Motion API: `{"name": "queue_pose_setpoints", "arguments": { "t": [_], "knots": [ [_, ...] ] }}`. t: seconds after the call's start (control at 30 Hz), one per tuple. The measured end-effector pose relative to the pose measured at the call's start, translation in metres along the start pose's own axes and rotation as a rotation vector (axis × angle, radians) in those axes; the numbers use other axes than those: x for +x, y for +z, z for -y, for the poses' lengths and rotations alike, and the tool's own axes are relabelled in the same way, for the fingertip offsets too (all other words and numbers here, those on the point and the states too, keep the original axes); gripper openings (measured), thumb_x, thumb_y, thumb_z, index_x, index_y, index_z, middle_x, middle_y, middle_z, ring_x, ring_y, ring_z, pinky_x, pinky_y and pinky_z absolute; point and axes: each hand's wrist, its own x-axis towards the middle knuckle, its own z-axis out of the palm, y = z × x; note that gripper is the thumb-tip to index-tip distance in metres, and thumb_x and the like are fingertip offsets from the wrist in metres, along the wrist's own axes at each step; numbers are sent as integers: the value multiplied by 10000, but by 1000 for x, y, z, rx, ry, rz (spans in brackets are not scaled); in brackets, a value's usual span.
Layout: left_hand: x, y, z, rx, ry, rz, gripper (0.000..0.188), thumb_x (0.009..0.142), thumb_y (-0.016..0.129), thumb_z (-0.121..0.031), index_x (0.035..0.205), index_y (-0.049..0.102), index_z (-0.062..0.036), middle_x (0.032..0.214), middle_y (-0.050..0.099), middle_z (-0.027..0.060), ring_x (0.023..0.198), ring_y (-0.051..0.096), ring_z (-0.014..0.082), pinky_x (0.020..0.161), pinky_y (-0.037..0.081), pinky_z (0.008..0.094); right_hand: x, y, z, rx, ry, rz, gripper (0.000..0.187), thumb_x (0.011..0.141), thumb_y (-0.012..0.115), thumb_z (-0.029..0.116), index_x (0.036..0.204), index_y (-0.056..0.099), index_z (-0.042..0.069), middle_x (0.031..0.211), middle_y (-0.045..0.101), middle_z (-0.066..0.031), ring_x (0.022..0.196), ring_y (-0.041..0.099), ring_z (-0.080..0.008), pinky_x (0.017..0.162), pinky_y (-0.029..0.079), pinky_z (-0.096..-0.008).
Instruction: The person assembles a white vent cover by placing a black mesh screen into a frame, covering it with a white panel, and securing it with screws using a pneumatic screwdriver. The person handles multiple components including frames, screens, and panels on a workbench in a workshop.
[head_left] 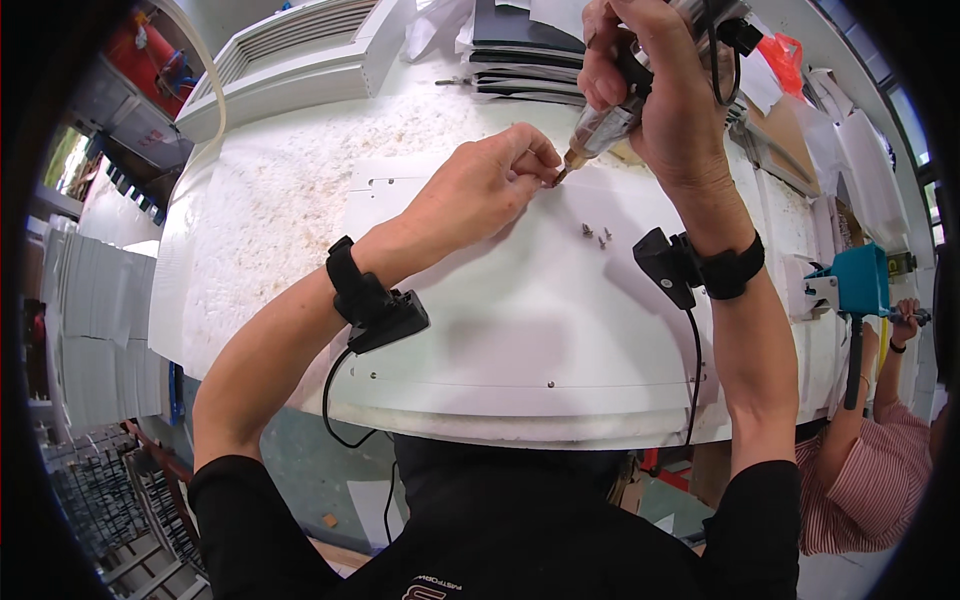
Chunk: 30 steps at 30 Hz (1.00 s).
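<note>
My right hand is wrapped round a power screwdriver with a clear, light-coloured front end. The tool slants down to the left, its bit close to the far edge of a flat white panel. Right beside the bit, the thumb and fingers of my left hand are pinched together. What they hold at the tip is hidden and too small to name. Several loose screws lie on the panel, nearer to me than the bit. Small fittings sit along the panel's edges, one of them a screw head near the front.
A white louvred frame lies at the far left of the dusty table. Dark flat panels are stacked at the back. To the right stand a teal tool and another person in a striped shirt. Cables hang from both wrist straps.
</note>
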Motion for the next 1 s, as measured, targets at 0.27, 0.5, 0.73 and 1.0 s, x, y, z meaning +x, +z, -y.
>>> {"name": "queue_pose_setpoints", "arguments": {
  "t": [0.27,0.5,0.73,1.0],
  "knots": [
    [-2,-4,-7,-26,-73,49,217,999,558,-68,1208,589,-17,1244,703,128,1135,657,199,1006,488,336,3,-1,-5,-2,3,43,366,1017,639,342,783,577,68,635,528,-11,468,514,-87,441,428,-246],
    [-39,0,-3,780,302,84,451,1014,551,-154,1429,533,21,1507,512,218,1453,415,384,1190,373,457,3,-3,-6,-10,32,111,358,1013,650,344,811,580,58,645,550,-20,469,511,-86,445,426,-243],
    [-40,-5,-2,869,338,85,476,1000,546,-139,1447,526,23,1534,486,209,1463,402,398,1223,321,482,11,-16,-29,-3,16,181,326,1017,653,314,833,581,56,647,559,-20,483,512,-82,458,418,-237],
    [-37,-1,-2,942,410,10,402,966,569,-129,1332,621,27,1438,570,184,1411,466,391,1190,367,490,-1,-6,-30,-104,4,290,265,995,621,236,825,533,54,696,540,-31,500,464,-83,469,383,-251]
  ]
}}
